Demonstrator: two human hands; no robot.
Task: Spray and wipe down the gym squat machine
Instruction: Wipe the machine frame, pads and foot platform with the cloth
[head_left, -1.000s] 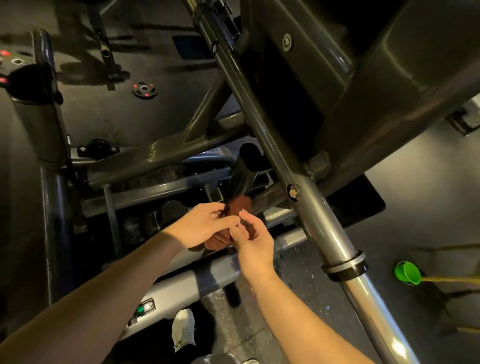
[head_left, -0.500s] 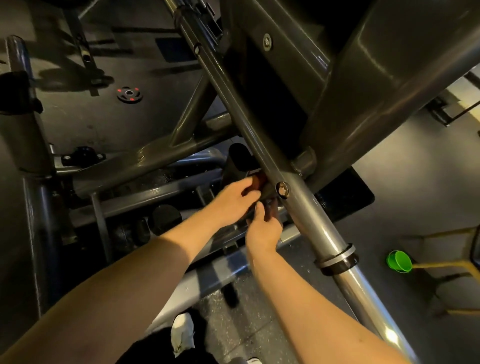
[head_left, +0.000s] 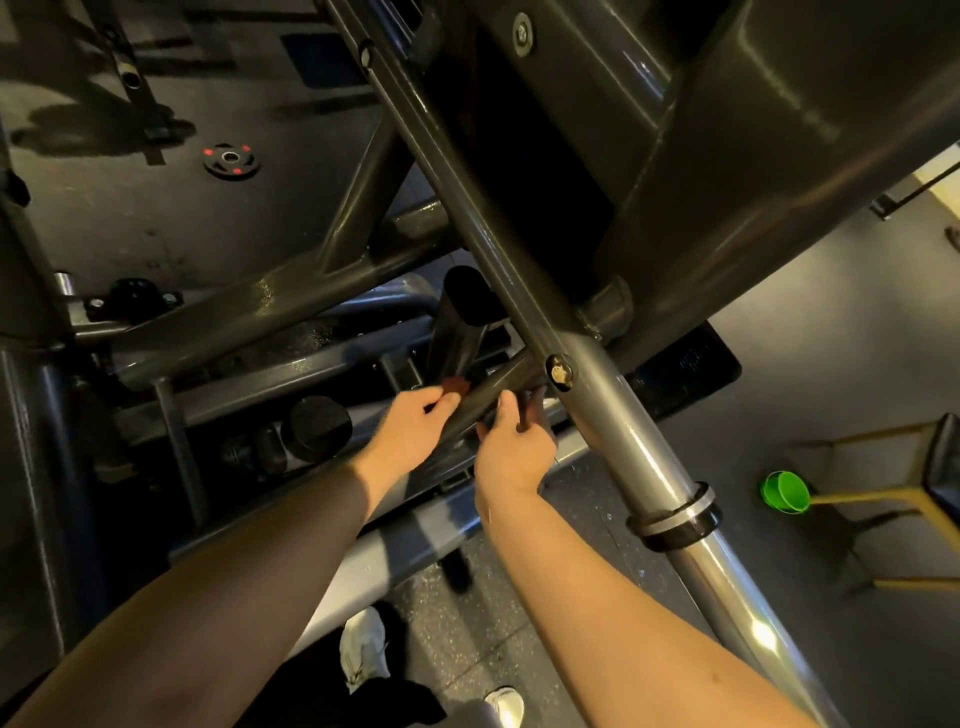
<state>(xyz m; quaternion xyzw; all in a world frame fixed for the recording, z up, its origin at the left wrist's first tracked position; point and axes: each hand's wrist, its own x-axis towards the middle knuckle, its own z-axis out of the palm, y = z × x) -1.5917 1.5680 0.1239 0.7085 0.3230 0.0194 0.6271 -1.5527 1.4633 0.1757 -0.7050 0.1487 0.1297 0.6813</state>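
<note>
My left grip (head_left: 413, 434) pinches the brown cloth (head_left: 456, 385) onto the slanted brace (head_left: 498, 388) of the squat machine (head_left: 618, 426), right grip (head_left: 511, 449) curled round that brace just below, a thin pinch, so the cloth may slip or snag on the bolt (head_left: 560, 371).

Tight squeeze near the small strut (head_left: 498, 387): blocked right by the fat diagonal tube (head_left: 623, 415), behind by crossbars (head_left: 291, 299); open floor (head_left: 587, 509) below.

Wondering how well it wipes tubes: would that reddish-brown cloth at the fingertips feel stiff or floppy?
Probably floppy: the cloth bunches into a small wad pinched by the left hand. Likely light, since fingertips alone hold it. It should wrap the slanted frame tube easily.
</note>
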